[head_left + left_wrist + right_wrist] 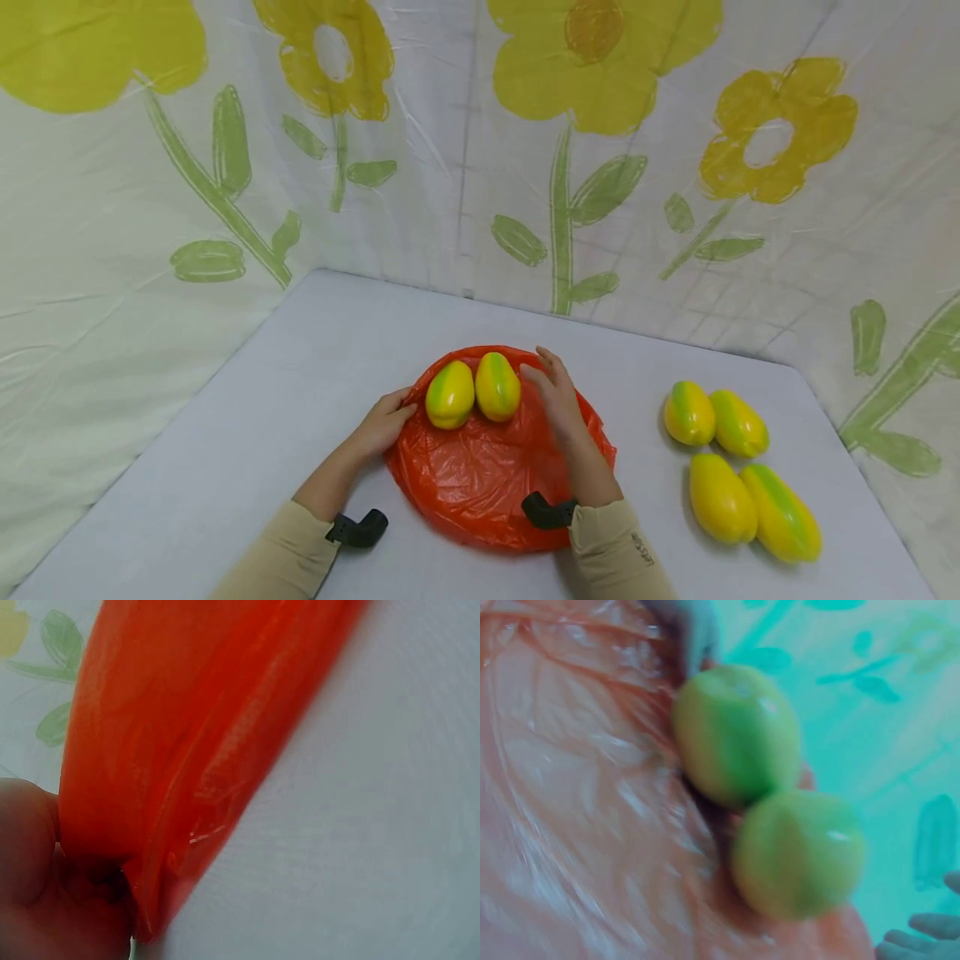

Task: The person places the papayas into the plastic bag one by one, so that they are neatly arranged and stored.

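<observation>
A red plastic bag (480,483) lies spread in a rough round on the table. On its far part sit two glossy yellow papayas with green streaks, a left papaya (450,396) and a right papaya (498,387); they appear side by side in the right wrist view too. My left hand (382,427) grips the bag's left edge, and the left wrist view shows thumb and fingers around the red plastic (172,750). Over the bag's right side is my right hand (557,396), fingers extended and spread, just right of the right papaya. It holds nothing.
On the right of the white table (330,333) lie several more papayas in two pairs, one pair (690,414) farther back and one pair (723,500) nearer. A white curtain (435,183) with painted yellow flowers stands behind the table and along its sides.
</observation>
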`<state>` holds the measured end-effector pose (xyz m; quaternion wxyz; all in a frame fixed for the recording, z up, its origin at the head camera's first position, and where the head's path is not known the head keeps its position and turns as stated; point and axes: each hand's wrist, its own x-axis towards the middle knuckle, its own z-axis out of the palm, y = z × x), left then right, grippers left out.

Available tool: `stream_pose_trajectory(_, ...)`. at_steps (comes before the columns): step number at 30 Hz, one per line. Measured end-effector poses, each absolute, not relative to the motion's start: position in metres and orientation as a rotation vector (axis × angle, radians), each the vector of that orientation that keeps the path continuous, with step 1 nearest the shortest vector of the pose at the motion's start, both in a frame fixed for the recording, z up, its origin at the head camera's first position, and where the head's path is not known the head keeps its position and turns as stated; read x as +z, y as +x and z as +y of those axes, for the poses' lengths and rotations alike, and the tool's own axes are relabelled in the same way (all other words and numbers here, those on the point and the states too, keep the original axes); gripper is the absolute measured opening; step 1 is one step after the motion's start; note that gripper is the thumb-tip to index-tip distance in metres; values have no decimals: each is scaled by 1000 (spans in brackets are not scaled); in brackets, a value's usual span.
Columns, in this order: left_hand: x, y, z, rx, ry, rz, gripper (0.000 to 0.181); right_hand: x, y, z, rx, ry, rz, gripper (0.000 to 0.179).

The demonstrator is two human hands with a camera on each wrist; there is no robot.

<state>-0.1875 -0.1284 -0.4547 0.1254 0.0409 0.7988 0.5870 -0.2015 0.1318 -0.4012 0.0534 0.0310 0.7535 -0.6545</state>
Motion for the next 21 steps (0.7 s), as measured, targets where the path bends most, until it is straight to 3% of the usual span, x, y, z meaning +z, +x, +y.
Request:
stream_pose_trajectory(12,-455,-187,-129,1717,129,2319,41,-373,-171,216,-1881,-8,2399,61)
stream_pose_trajectory(21,-453,-187,-129,1712,130,2314,43,-365,-145,265,-1779,118,2485,70)
